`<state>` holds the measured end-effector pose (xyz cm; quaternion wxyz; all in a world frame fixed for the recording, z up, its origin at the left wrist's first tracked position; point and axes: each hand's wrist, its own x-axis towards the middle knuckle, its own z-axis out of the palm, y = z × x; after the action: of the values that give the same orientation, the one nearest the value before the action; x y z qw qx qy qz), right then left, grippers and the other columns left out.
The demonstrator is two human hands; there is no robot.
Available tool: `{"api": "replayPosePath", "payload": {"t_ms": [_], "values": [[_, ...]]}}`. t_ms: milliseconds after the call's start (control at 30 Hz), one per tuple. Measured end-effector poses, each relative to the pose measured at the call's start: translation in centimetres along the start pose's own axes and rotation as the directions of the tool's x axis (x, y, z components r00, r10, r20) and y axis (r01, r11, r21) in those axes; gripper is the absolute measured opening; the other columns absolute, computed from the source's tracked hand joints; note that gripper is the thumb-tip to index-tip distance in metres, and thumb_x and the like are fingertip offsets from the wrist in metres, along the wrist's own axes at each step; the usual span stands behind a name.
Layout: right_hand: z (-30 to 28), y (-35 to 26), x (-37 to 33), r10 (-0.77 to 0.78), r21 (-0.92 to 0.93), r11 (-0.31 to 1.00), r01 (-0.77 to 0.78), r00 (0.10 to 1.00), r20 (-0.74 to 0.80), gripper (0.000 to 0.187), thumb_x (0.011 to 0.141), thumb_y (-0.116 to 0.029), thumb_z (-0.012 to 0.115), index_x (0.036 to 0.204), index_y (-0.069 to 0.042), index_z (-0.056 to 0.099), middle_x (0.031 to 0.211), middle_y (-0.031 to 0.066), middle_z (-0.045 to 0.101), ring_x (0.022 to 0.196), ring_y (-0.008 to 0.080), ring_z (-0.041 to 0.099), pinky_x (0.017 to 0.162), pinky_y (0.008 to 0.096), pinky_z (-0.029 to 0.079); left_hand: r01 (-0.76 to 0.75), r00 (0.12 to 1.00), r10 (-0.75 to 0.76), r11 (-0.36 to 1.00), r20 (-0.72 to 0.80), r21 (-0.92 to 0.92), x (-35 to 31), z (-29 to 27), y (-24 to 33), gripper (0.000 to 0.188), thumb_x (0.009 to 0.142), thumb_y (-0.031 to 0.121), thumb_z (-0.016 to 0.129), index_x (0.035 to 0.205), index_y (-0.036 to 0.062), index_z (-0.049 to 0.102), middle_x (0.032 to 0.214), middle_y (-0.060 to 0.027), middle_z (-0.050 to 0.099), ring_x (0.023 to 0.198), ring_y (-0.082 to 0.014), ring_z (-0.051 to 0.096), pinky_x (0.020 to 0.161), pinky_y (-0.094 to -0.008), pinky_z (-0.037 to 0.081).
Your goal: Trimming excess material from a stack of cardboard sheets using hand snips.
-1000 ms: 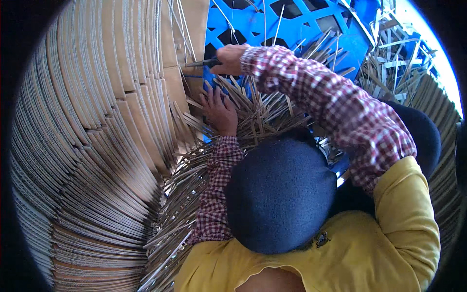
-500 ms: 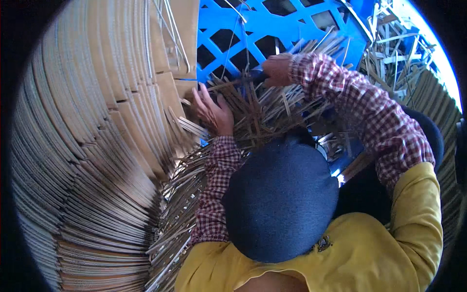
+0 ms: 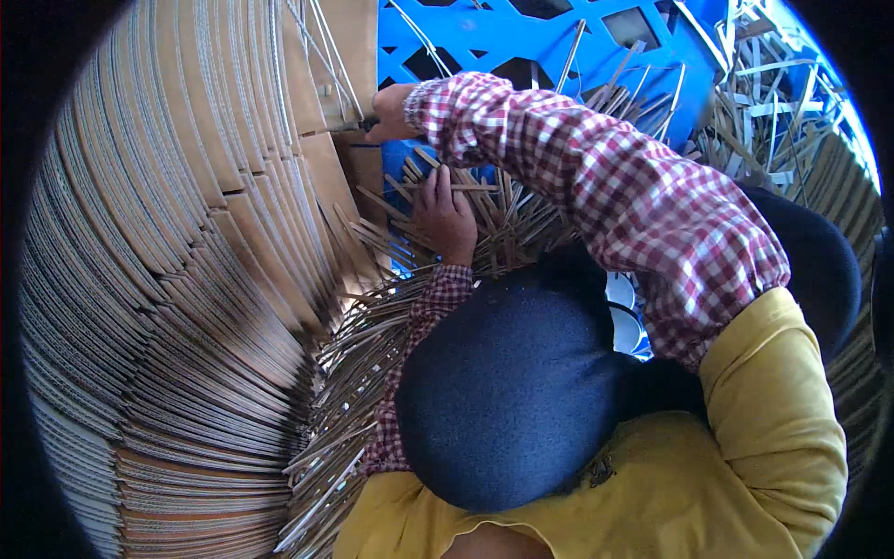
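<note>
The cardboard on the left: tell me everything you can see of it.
The cardboard looks corrugated: many brown sheets packed face to face, their pale, ridged edges showing. They run steeply at the top and nearly level at the bottom, with dark, jagged breaks between rows. A broad flat face shows at upper right, beside blue openwork plastic, with thin pale strips across it. Lower sheets are shaded. The right hand is at its upper right edge; actual contact is unclear.
</note>
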<state>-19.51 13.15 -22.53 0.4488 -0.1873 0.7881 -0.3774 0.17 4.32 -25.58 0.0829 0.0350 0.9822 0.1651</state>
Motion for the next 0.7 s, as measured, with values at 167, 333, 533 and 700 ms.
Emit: {"api": "replayPosePath", "payload": {"t_ms": [167, 333, 533, 700], "values": [[1.4, 0.1, 1.6, -0.043, 0.088, 0.995, 0.052, 0.994, -0.105, 0.047, 0.074, -0.042, 0.052, 0.091, 0.001, 0.057, 0.089, 0.0216, 0.057, 0.088, 0.0327, 0.054, 0.077, 0.0383, 0.042, 0.058, 0.981, -0.078, 0.991, 0.176, 0.118, 0.5, 0.2, 1.0, 0.036, 0.076, 0.013, 0.046, 0.111, 0.0042, 0.047, 0.111, -0.0134, 0.045, 0.101, -0.0324, 0.041, 0.085, -0.0436, 0.032], [3.0, 4.8, -2.2, -0.001, 0.161, 0.987, -0.009, 0.998, 0.059, 0.038, 0.075, -0.037, 0.053, 0.09, -0.003, 0.057, 0.085, 0.0175, 0.058, 0.083, 0.0294, 0.056, 0.071, 0.0394, 0.044, 0.028, 0.995, -0.027, 1.0, 0.096, -0.009, 0.7, -0.6, 1.3, 0.04, 0.077, 0.016, 0.048, 0.115, 0.0034, 0.043, 0.114, -0.0146, 0.042, 0.105, -0.0327, 0.038, 0.088, -0.0426, 0.03], [3.6, 8.6, -8.8, -0.003, -0.14, 0.988, 0.062, 0.922, 0.388, 0.037, 0.075, -0.037, 0.053, 0.09, -0.003, 0.056, 0.085, 0.0176, 0.058, 0.081, 0.0307, 0.056, 0.07, 0.04, 0.044, 0.174, 0.897, -0.28, 0.935, -0.341, -0.31, 2.1, -1.1, 1.4, 0.037, 0.08, 0.021, 0.047, 0.113, 0.0022, 0.044, 0.114, -0.0157, 0.042, 0.109, -0.0338, 0.036, 0.089, -0.0431, 0.03], [-3.0, 5.2, -6.8, -0.04, -0.135, 0.983, 0.121, 0.87, 0.491, 0.036, 0.074, -0.035, 0.054, 0.086, -0.001, 0.059, 0.074, 0.0148, 0.06, 0.07, 0.0283, 0.058, 0.063, 0.0379, 0.045, 0.174, 0.984, -0.176, 0.981, -0.024, -0.083, 1.4, -1.0, -1.0, 0.027, 0.081, 0.018, 0.045, 0.099, -0.0015, 0.052, 0.102, -0.0184, 0.047, 0.096, -0.0326, 0.045, 0.085, -0.0403, 0.034]]}}
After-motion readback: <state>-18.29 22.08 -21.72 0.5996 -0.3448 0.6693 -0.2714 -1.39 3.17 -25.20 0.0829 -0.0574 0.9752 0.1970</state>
